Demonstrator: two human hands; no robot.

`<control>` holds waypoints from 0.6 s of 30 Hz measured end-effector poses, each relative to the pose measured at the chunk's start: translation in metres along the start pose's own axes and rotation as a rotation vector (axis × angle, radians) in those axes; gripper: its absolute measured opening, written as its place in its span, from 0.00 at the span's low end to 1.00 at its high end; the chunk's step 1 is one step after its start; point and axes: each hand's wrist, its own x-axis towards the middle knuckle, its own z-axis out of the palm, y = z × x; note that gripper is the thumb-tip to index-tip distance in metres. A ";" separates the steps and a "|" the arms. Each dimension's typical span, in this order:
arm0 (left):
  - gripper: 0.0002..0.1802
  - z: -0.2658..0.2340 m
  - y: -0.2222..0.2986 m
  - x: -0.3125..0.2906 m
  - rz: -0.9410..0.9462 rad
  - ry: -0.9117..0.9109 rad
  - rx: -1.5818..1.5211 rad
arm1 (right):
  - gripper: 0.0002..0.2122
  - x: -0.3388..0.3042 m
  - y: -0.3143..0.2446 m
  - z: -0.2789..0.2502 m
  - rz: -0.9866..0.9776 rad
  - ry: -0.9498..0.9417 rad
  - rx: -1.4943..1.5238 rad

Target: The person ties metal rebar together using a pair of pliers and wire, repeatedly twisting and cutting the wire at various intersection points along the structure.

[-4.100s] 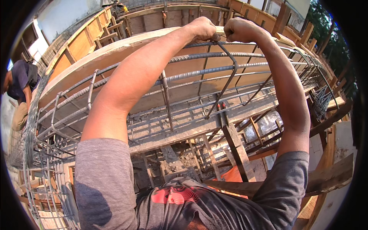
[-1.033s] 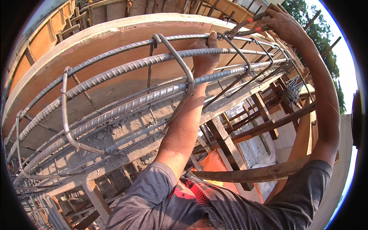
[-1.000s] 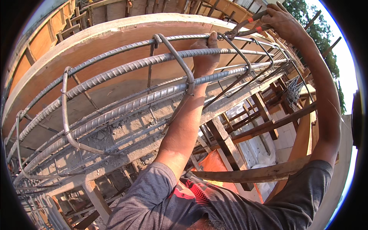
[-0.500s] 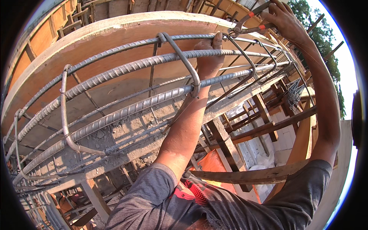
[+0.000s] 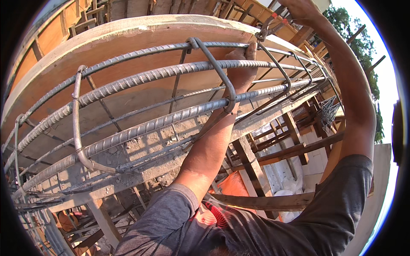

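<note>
My left arm reaches through a cage of ribbed steel rebar. My left hand (image 5: 241, 66) closes round the top rebar (image 5: 143, 53), thumb up, beside a bent stirrup (image 5: 274, 60); its fingers are partly hidden. At the upper edge my right hand (image 5: 302, 10) grips a pair of pincers (image 5: 265, 30) with red bands on the handles. The jaws are at the stirrup's top corner, just right of my left thumb. What they bite on is too small to make out. Part of my right hand is cut off by the picture's edge.
A curved wooden formwork panel (image 5: 141, 29) stands behind the cage. Below lies a ledge (image 5: 147, 145) strewn with rubble. Timber props (image 5: 252, 164), an orange sheet (image 5: 234, 184) and a bundle of wire (image 5: 328, 110) are lower right. More stirrups (image 5: 77, 115) cross the bars at left.
My right hand has moved up and left, partly out of the picture, turning the pincers; their handles look closer together. My left hand keeps its place on the bar. The view has shifted slightly.
</note>
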 end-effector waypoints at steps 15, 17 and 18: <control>0.31 0.009 -0.010 -0.004 0.026 0.001 0.059 | 0.10 -0.037 0.016 -0.098 -0.201 -0.253 0.072; 0.31 -0.009 -0.009 0.020 0.101 0.055 0.099 | 0.10 -0.019 0.019 -0.109 -0.225 -0.186 0.080; 0.30 -0.021 -0.009 0.032 0.111 0.076 0.121 | 0.11 -0.006 0.017 -0.112 -0.243 -0.144 0.083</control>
